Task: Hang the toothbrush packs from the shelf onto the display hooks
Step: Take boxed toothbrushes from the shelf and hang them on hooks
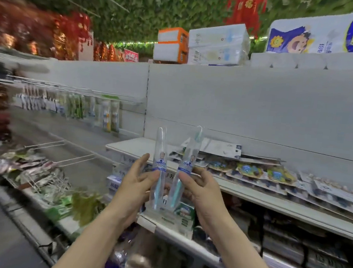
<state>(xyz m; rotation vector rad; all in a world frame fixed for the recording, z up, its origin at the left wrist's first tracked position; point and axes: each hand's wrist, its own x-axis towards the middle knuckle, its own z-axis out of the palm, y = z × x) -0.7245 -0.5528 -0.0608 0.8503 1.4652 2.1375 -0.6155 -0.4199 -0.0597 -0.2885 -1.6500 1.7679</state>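
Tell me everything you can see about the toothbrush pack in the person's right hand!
The right pack is a long, narrow case of clear plastic with a rounded top. Inside is a teal toothbrush, head up. A blue and white label wraps its middle. It leans with its top to the right, in the air before the shelf. The right hand pinches it just below the label. The other pack, in the left hand, stands upright beside it; whether the two touch is unclear.

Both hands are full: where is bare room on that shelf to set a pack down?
The left end of the shelf, between its corner and the pile of carded packs, is bare. Rightward, packs cover it. The two wire hooks lower left hold nothing.
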